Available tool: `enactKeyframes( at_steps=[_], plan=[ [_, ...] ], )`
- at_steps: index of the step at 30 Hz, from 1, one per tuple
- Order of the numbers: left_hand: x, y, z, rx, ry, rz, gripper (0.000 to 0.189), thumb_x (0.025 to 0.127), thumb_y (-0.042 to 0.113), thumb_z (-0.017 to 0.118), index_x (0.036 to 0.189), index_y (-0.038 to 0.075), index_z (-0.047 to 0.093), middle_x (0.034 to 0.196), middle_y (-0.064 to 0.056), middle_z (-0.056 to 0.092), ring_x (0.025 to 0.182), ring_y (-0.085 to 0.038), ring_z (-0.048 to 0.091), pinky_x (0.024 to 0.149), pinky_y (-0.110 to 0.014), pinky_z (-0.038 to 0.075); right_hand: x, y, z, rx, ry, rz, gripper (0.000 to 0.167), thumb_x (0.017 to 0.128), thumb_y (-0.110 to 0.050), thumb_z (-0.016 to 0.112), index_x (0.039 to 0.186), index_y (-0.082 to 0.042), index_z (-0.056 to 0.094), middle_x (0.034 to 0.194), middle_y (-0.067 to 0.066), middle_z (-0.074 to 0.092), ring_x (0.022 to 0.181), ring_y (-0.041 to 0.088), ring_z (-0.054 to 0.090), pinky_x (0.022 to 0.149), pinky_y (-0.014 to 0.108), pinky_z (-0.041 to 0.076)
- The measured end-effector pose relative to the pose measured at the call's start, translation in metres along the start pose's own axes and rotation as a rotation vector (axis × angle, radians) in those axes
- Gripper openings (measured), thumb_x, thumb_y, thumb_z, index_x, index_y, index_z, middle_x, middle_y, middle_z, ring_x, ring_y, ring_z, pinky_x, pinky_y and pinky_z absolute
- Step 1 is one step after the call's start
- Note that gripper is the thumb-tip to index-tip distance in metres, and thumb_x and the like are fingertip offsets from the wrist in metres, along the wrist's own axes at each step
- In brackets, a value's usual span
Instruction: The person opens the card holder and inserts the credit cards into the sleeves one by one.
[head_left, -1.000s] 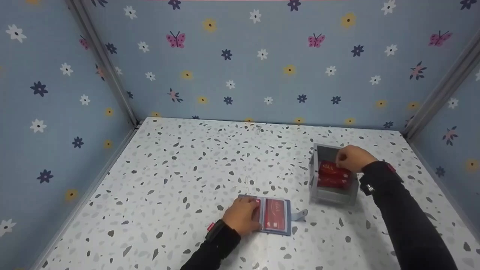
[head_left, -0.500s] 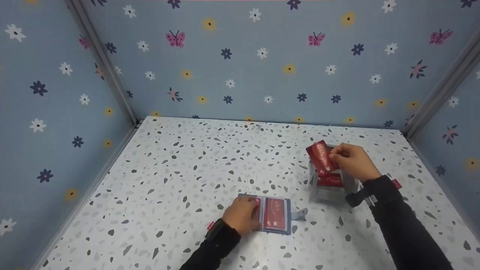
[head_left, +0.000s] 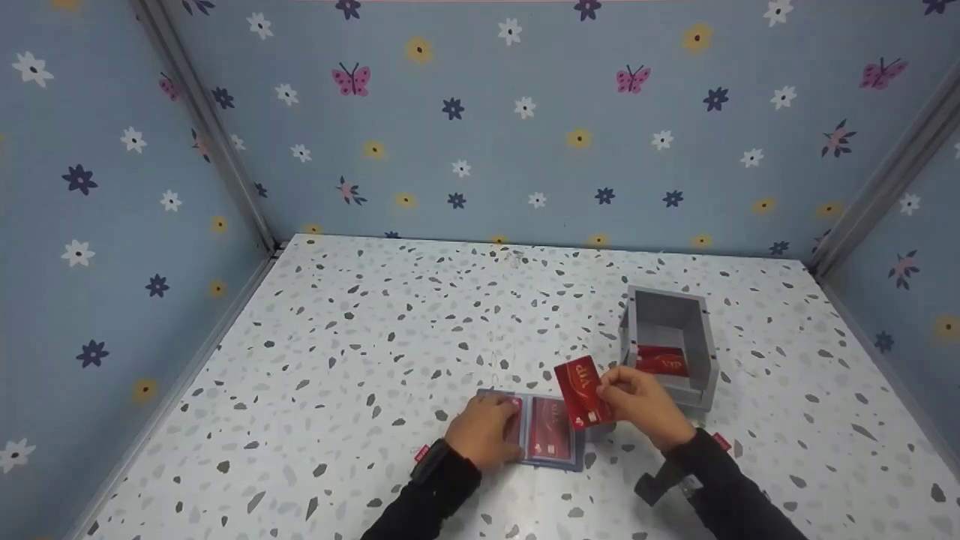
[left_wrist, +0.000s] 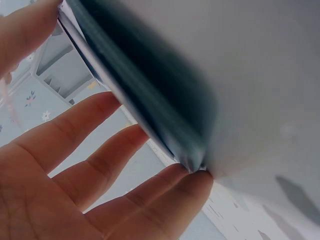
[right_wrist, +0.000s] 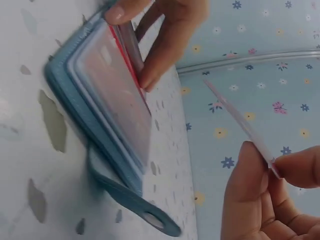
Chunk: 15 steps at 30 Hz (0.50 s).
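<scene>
In the head view, my right hand pinches a red VIP card near its right edge. The card is tilted above the right side of an open blue card holder. Edge-on, the same card shows between thumb and finger in the right wrist view. My left hand holds the card holder down on the table, thumb and fingers at its opposite edges. Inside the holder's clear sleeve lies another red card. A strap with a snap button sticks out from the holder's side.
A grey open box stands to the right, beyond the right hand, with a red VIP card visible at its near end. The speckled table meets flower-patterned walls at the back and sides.
My right hand has lifted a red card out of the grey box and carried it left and nearer, to above the card holder. The left hand has stayed in place.
</scene>
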<state>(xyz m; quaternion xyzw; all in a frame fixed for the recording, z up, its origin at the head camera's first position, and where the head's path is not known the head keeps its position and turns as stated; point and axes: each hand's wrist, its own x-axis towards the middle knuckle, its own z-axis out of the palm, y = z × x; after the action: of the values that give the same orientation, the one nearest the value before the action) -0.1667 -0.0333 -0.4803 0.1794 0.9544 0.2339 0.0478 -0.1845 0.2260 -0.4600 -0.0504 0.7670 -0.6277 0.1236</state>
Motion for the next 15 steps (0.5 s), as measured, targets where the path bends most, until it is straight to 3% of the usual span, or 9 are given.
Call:
enactKeyframes(
  at_steps=[12, 15],
  plan=[
    [0.001, 0.001, -0.001, 0.014, -0.018, -0.02, 0.062, 0.068, 0.026, 0.084, 0.125, 0.008, 0.066, 0.135, -0.012, 0.06, 0.127, -0.031, 0.053, 0.105, -0.048, 0.047, -0.004, 0.027, 0.002, -0.152, 0.056, 0.044, 0.009, 0.089, -0.005, 0.058, 0.093, 0.002, 0.056, 0.075, -0.002, 0.054, 0.068, 0.009, 0.053, 0.059, 0.021, 0.048],
    [0.001, 0.002, 0.0, 0.021, -0.019, -0.015, 0.062, 0.068, 0.025, 0.084, 0.125, 0.008, 0.065, 0.135, -0.012, 0.059, 0.127, -0.032, 0.053, 0.105, -0.048, 0.047, -0.002, 0.03, 0.003, -0.137, 0.058, 0.073, 0.009, 0.091, -0.007, 0.058, 0.094, 0.001, 0.057, 0.076, -0.002, 0.054, 0.069, 0.011, 0.052, 0.059, 0.022, 0.048]
  ],
)
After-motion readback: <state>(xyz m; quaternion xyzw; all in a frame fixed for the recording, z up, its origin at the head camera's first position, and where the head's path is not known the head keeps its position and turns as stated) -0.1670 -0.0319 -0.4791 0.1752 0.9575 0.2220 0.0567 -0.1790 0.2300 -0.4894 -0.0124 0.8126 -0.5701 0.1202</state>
